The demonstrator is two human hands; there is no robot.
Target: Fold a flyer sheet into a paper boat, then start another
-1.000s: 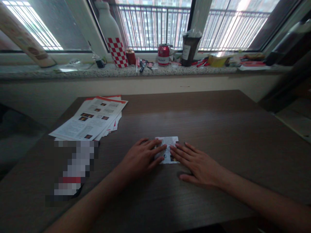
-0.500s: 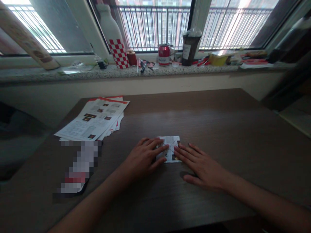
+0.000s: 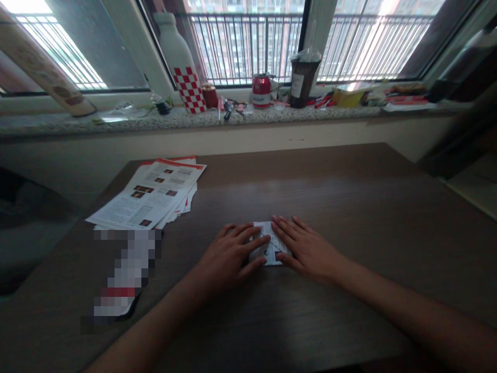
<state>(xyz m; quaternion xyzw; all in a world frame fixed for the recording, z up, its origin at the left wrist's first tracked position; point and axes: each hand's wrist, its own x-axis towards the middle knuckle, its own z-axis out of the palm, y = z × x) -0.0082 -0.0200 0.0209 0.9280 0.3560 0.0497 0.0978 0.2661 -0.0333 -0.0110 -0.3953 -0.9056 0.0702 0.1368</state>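
A small folded sheet of printed paper (image 3: 273, 250) lies flat on the brown table (image 3: 310, 197). My left hand (image 3: 236, 251) rests with spread fingers over the paper's left side. On its right side lies my right hand (image 3: 306, 248), palm down and fingers stretched out, covering that edge. Both hands are open and neither grips the paper. Between them a strip of the paper with print and a crease line shows; its left and right edges are mostly hidden under the fingers.
A fanned stack of printed sheets (image 3: 155, 194) lies at the table's back left. Just in front of it is a blurred-out, phone-like object (image 3: 128, 274). On the windowsill (image 3: 135, 124) stand a checkered bottle (image 3: 188, 88), a red can (image 3: 261, 92) and a dark cup (image 3: 304, 80).
My right hand has moved up and to the left, now covering more of the paper's right side. My left hand stays in place on the paper.
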